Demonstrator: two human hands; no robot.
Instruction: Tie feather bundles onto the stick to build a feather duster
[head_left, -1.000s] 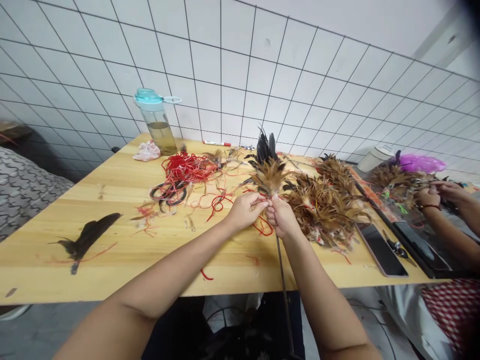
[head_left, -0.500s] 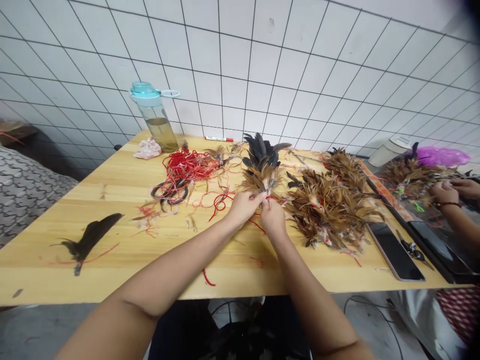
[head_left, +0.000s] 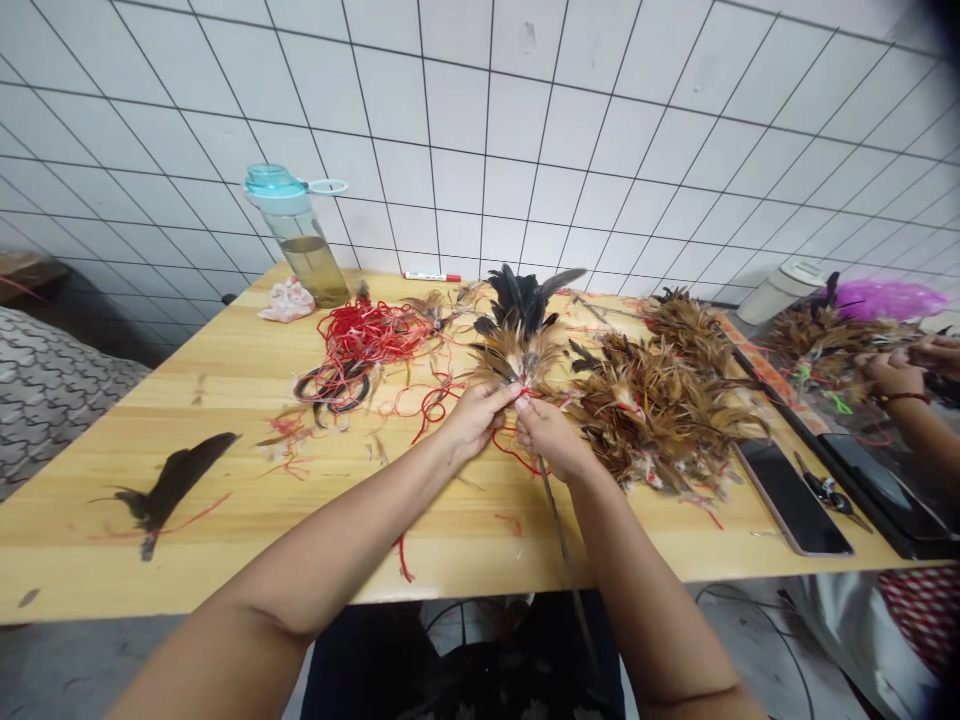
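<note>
A bundle of black and brown feathers (head_left: pixel 517 330) stands fanned out at mid-table, its quill end toward me. My left hand (head_left: pixel 474 415) pinches the bundle's pale base between thumb and fingers. Right beside it my right hand (head_left: pixel 553 438) is closed at the same base, where a bit of red string (head_left: pixel 525 392) shows. A thin dark stick (head_left: pixel 556 515) slants from under my right hand down past the table edge; its upper end is hidden by the fingers. Red cord (head_left: pixel 435 402) lies loose left of the hands.
A heap of brown feather bundles (head_left: pixel 660 410) lies to the right, with a phone (head_left: pixel 795 497) and scissors (head_left: pixel 832 492) beyond. Left are tangled red string (head_left: pixel 375 332), a water bottle (head_left: pixel 307 245) and a black feather (head_left: pixel 176 480). A co-worker's hands (head_left: pixel 892 375) work at far right.
The thin stick now shows below my right hand, where none was visible before. My right hand has turned slightly, and the bundle's feathers are spread a little differently. The view has shifted slightly.
</note>
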